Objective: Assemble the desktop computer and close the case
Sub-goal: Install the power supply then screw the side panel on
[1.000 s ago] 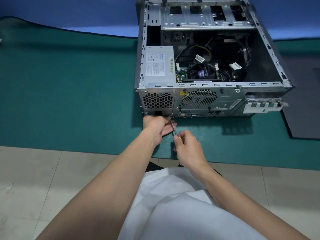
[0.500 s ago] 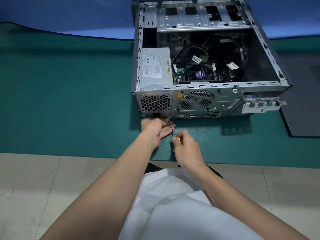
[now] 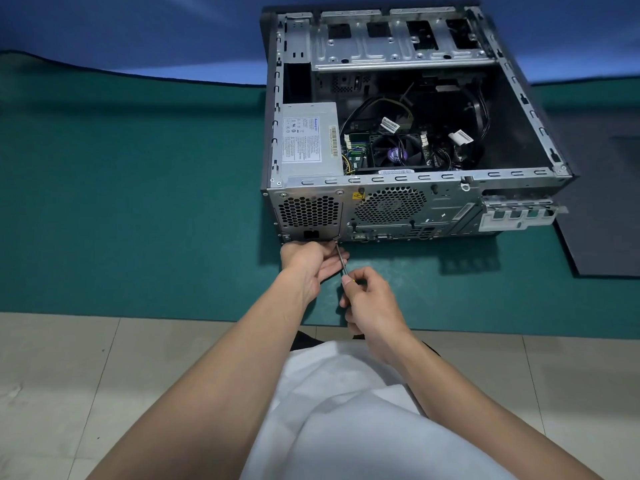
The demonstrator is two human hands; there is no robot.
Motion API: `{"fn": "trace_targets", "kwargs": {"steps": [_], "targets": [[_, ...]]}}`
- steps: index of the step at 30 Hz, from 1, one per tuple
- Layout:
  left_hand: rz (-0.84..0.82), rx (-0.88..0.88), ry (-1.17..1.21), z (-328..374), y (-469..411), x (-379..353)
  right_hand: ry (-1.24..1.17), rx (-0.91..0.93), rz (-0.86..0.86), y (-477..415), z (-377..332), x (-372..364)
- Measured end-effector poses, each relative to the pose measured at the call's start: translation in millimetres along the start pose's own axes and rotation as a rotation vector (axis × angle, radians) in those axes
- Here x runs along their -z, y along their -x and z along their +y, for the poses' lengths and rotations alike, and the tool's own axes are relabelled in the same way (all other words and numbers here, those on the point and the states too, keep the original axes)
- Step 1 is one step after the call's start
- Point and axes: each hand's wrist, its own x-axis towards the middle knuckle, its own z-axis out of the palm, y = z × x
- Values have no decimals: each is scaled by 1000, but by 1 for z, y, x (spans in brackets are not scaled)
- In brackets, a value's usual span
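Gripping a thin screwdriver (image 3: 341,260) by its yellow-tipped handle, the right hand (image 3: 372,303) has its fingers curled around it and points the metal shaft up and away toward the bottom edge of the computer case (image 3: 433,178). The left hand (image 3: 311,263) sits just beside the shaft at the tip, with its lower fingers loosely extended under the metal. Its thumb and forefinger are hidden behind the hand, so I cannot tell whether they pinch anything. Both bare forearms reach forward over a white garment (image 3: 346,410) and a pale tiled floor (image 3: 69,375). The case lies on its side on a green mat (image 3: 138,202) spread over the floor, with its open side facing up and its rear panel facing the person. A dark flat panel (image 3: 595,202) lies on the mat just to the right of the case. Compared with a second ago, the hands and screwdriver stay at the same lower corner, and the case has not moved on the mat. Inside the case, a grey power supply (image 3: 308,140) fills the near left corner, and the screwdriver tip meets the rear panel just below its honeycomb vent. A round fan grille (image 3: 389,206) is to the right of that vent. Black cables surround a processor fan (image 3: 394,152), and a bare metal drive cage (image 3: 398,43) spans the far end.
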Motion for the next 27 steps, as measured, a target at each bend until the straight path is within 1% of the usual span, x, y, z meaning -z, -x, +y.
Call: {"fn": "trace_targets", "kwargs": {"steps": [5,6,7,11,13,14,16,18,21,22,23,24,25,27], "targets": [[-2,-4,1,-1,-2,1,31,-7,6,1,-2,-5],[-7,-3,-4,-1,-2,1,1,-20,-1,1,-3,-6],[-16,-2,-16,-1,-2,2,-85,-46,-21,2,-3,-6],[-73,25,-100,0,2,4,-680,-244,-202,5,-8,1],[-82,29,-128,0,4,3,-832,-317,-255,5,-11,4],[-74,28,-130,-1,4,2,-839,-329,-259,5,-11,5],[-44,20,-104,-2,3,-1,-737,-322,-214,6,-11,4],[-20,5,-81,-4,2,-4,-507,-275,-124,9,-9,3],[8,-25,-98,-6,0,-5,-89,-137,40,11,-5,0],[15,-33,-102,-6,-1,-5,7,-95,92,12,-4,-2],[19,-35,-110,-6,-1,-5,48,-74,120,13,-3,-5],[13,-30,-124,-6,-1,-5,8,-84,113,14,-3,-7],[-10,-16,-143,-5,0,-4,-121,-132,68,15,-5,-8],[-87,36,-178,-4,2,-2,-521,-289,-98,18,-11,-7]]}}
